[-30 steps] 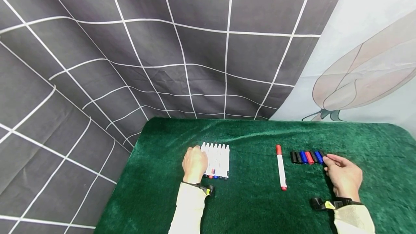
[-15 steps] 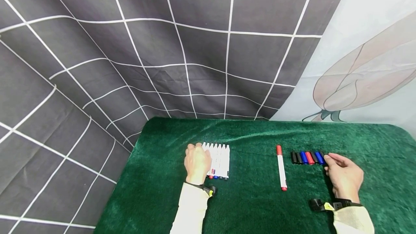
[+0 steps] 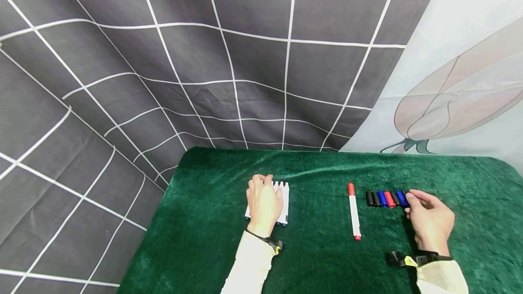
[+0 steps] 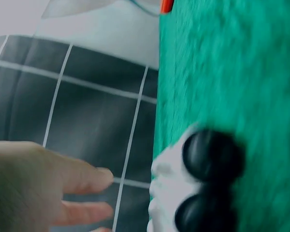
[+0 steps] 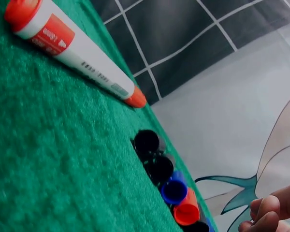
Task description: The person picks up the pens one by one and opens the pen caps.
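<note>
White markers without caps (image 3: 284, 205) lie side by side in a row on the green cloth. My left hand (image 3: 264, 203) is over the middle of that row and hides several of them. In the left wrist view, its fingers (image 4: 89, 178) reach out loosely, grasping nothing, beside dark marker ends (image 4: 213, 155). Several black, blue and red marker caps (image 3: 389, 199) form a second row to the right. At its right end is my right hand (image 3: 432, 219), fingers loosely bent with thumb tip by the last caps; whether it touches them is unclear.
Between the two rows lies a capped red marker (image 3: 354, 214), its cap pointing away from me. The green cloth (image 3: 318, 257) covers the table. Behind it hang a dark grid-patterned curtain (image 3: 253, 58) and a pale sheet with a flower print (image 3: 457, 99).
My left hand has slid rightward from the left end of the white markers onto their middle, uncovering the leftmost one's lower end. The right hand has barely shifted.
</note>
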`<state>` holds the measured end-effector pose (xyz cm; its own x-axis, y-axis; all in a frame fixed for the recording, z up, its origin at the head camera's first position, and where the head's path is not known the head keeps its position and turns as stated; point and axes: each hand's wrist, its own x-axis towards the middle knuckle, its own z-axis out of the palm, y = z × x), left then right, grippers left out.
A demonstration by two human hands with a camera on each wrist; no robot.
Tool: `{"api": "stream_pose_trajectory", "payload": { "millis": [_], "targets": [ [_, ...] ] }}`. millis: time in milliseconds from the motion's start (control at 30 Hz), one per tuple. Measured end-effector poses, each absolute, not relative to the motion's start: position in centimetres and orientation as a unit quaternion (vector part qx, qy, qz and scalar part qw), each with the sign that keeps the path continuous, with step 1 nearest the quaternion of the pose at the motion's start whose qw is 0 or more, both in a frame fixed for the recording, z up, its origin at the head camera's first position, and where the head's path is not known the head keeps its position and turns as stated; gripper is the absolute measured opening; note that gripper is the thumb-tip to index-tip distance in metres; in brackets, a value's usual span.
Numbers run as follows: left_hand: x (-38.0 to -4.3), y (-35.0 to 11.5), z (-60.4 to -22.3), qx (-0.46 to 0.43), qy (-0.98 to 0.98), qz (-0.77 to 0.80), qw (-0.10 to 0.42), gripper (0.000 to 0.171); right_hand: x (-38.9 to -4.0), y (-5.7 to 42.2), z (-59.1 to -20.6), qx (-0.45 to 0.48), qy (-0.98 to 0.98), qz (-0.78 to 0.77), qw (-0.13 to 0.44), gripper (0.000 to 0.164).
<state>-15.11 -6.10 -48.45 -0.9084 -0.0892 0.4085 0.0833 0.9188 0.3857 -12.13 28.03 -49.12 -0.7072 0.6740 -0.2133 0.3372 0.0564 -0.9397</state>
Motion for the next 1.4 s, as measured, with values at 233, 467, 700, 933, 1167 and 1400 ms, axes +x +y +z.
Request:
{"api": "stream_pose_trajectory", "payload": {
  "millis": [233, 467, 700, 933, 1167, 1400],
  "targets": [
    [-14.7, -3.7, -49.0, -0.115, -0.948, -0.205, 0.216, 0.039, -12.3, 26.5, -49.0, -0.33, -0.723, 0.591, 0.14, 0.02],
    [-13.6, -1.3, -49.2, -0.213, -0.938, -0.187, 0.199, 0.038, -12.2, 24.8, -48.5, -0.307, -0.747, 0.574, 0.132, 0.031],
    [-12.3, 0.4, -49.4, -0.285, -0.938, -0.123, 0.157, 0.041, -12.2, 23.3, -48.4, -0.276, -0.755, 0.578, 0.14, 0.028],
    [-11.1, 1.6, -49.3, -0.353, -0.927, -0.067, 0.105, 0.043, -11.9, 22.4, -48.1, -0.258, -0.752, 0.589, 0.144, 0.026],
    [-10.4, 2.2, -48.9, -0.425, -0.902, -0.04, 0.063, 0.043, -11.8, 21.8, -47.9, -0.247, -0.754, 0.593, 0.136, 0.027],
    [-10.1, 2.3, -48.9, -0.467, -0.884, -0.017, 0.025, 0.046, -11.7, 21.5, -47.9, -0.233, -0.762, 0.589, 0.133, 0.027]
  ]
}}
